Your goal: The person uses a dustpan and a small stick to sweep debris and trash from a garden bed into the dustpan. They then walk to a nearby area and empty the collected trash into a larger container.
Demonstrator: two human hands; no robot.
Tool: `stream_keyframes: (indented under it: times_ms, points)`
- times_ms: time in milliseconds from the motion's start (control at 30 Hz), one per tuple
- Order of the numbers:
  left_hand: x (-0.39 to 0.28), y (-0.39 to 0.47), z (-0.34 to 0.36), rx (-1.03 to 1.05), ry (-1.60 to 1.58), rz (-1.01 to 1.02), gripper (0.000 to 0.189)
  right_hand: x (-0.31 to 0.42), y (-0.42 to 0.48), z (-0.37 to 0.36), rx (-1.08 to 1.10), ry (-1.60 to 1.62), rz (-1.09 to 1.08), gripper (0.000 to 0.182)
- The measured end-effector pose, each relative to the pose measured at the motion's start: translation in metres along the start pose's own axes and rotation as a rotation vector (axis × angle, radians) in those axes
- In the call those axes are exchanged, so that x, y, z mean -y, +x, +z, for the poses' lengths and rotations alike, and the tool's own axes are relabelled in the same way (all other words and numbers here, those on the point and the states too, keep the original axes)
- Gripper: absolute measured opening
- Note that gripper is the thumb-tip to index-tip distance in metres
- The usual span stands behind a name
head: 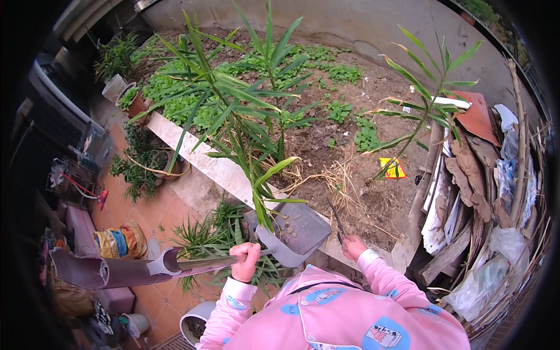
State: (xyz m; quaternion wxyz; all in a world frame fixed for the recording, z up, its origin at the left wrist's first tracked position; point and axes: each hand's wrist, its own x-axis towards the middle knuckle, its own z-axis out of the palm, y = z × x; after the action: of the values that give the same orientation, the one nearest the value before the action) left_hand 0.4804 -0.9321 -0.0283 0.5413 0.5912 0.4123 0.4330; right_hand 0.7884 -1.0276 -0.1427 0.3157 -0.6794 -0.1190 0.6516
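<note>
My left hand (246, 261) is closed around the handle of a grey plastic dustpan (302, 227). Its pan is at the planting bed's pale stone edge (218, 170), with bits of soil inside. A broad purplish plastic piece (127, 272) shows at the handle's left end. In my right hand (353, 247) is a thin dark metal tool (336, 216), whose exact kind I cannot tell. Its tip points at a heap of dry, straw-like stalks (343, 186) on the soil. A tall long-leaved plant (238, 127) leans over the edge, its lower leaves overlapping the pan.
Right of the bed, scrap wood (468, 175) and plastic sheeting (477, 284) are piled up. A yellow-red packet (392, 168) lies on the soil. Potted plants (135, 105), a patterned sack (120, 240) and a white pot (197, 321) stand on the tiled floor.
</note>
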Motion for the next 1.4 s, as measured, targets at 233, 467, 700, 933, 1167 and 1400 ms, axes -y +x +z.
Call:
stream_keyframes:
  times_ms: [233, 467, 700, 933, 1167, 1400]
  points:
    - [0.003, 0.0, 0.0, -0.004, 0.053, 0.009, 0.039, -0.012, -0.027, 0.001, 0.047, 0.201, 0.035, 0.024]
    - [-0.003, 0.001, 0.002, -0.003, 0.021, 0.008, 0.039, -0.009, -0.012, 0.003, 0.088, 0.412, 0.103, 0.021]
    - [-0.003, -0.001, 0.003, 0.001, -0.016, 0.003, 0.038, -0.011, -0.013, -0.007, 0.137, 0.464, 0.166, 0.021]
    - [-0.001, 0.001, 0.001, -0.02, -0.032, -0.036, 0.038, 0.0, -0.015, 0.007, 0.07, 0.375, 0.091, 0.021]
    - [-0.002, 0.002, 0.003, -0.001, -0.012, -0.022, 0.038, 0.005, -0.009, 0.011, 0.052, 0.335, 0.079, 0.024]
    - [0.0, 0.002, 0.001, -0.002, -0.026, -0.017, 0.039, 0.003, -0.007, 0.019, 0.015, 0.16, 0.033, 0.026]
